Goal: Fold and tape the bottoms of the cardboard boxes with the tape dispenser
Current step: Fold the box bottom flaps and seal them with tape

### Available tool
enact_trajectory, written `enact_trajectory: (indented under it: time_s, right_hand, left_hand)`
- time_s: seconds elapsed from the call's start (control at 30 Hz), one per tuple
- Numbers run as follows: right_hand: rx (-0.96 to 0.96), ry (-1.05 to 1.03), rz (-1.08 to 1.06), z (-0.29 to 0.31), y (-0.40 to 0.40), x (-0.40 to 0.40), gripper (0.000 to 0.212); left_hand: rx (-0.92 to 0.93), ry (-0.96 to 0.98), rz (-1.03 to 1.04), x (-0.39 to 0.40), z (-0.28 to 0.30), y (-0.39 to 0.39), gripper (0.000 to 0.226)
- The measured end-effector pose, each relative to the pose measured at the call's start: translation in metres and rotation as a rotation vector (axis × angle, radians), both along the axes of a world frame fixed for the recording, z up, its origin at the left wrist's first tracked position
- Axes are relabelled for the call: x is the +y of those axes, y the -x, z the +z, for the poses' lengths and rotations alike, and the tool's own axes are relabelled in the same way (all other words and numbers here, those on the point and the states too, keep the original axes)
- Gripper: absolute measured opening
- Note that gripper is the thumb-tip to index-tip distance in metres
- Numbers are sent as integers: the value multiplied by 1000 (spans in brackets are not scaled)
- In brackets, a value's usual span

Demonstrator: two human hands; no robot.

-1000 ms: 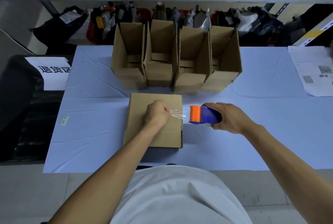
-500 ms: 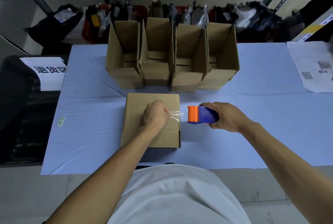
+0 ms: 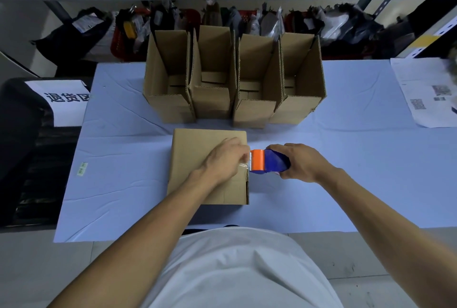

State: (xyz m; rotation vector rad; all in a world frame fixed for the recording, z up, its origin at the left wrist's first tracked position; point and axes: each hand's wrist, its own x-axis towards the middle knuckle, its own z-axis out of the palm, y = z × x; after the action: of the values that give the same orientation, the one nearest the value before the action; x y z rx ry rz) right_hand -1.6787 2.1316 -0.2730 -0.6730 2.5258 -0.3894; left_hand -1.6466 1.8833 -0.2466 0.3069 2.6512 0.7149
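A cardboard box (image 3: pixel 195 156) lies bottom-up on the blue table (image 3: pixel 346 159) in front of me, its flaps folded flat. My left hand (image 3: pixel 223 160) lies on the box top near its right edge, fingers pressing down on the end of clear tape. My right hand (image 3: pixel 300 163) grips the blue tape dispenser with the orange roll (image 3: pixel 265 161), which sits against the box's right edge. A short bit of clear tape runs from the dispenser under my left fingers.
Several open cardboard boxes (image 3: pixel 235 80) stand upright in a row at the back of the table. A printed sheet (image 3: pixel 430 92) lies at the far right. A black bin with a white sign (image 3: pixel 61 99) stands left of the table. Cluttered shelves stand behind.
The dispenser has moved left from a gap beside the box up to its right edge. The stretched tape has shortened, and my left hand has flattened onto the box top.
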Motion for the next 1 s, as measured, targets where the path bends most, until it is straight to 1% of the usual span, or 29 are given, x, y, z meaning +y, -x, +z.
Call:
enact_trajectory:
  time_s: [0.03, 0.1, 0.13, 0.2, 0.23, 0.3, 0.37, 0.43, 0.53, 0.6, 0.63, 0.67, 0.73, 0.8, 0.87, 0.93, 1.0]
  right_hand:
    - [-3, 3, -1, 0, 0, -1, 72]
    - [-57, 2, -32, 0, 0, -6, 66]
    - [-131, -11, -80, 2, 1, -9, 59]
    - [-322, -101, -152, 4, 4, -18, 46]
    - [-397, -129, -173, 3, 4, -19, 44]
    - [-451, -95, -231, 2, 3, -15, 44]
    - [-424, -61, -279, 6, 2, -8, 45]
    - [-363, -38, -327, 14, -1, 0, 43]
    - [-268, 45, -400, 23, -10, 8, 39]
    - [-194, 148, -430, 29, -20, 9, 42]
    - [-164, 209, -449, 31, -26, 8, 45]
    - [-143, 264, -468, 33, -33, 6, 49]
    - [-117, 342, -477, 34, -44, 1, 53]
    - [-46, 347, -384, 34, -52, -4, 56]
    - [12, 342, -294, 33, -56, -10, 61]
    - [32, 339, -249, 33, -59, -15, 66]
    - [40, 329, -229, 33, -61, -19, 69]
  left_hand:
    - [-19, -53, -34, -3, -4, -2, 28]
    - [-24, -123, -18, -9, -11, -2, 34]
    - [-17, -156, -6, -11, -14, -1, 36]
    - [5, -182, 6, -14, -16, -1, 39]
    - [10, -187, 4, -14, -17, 0, 41]
    - [7, -182, -16, -13, -17, -1, 40]
    - [38, -127, -73, -12, -16, -3, 35]
    - [57, -29, -148, -9, -16, -6, 29]
    - [-50, 39, -72, 0, -11, -8, 22]
    - [-27, 45, -62, 4, -8, -7, 24]
    - [4, 20, -47, 5, -7, -8, 29]
    - [19, -52, 22, 4, -5, -10, 33]
    - [18, -243, 221, 1, 0, -12, 28]
    - [-61, -355, 353, -1, 4, -15, 22]
    - [-214, -410, 387, -1, 8, -18, 20]
    - [-339, -469, 365, -2, 11, -20, 28]
    - [-394, -512, 363, -3, 13, -24, 32]
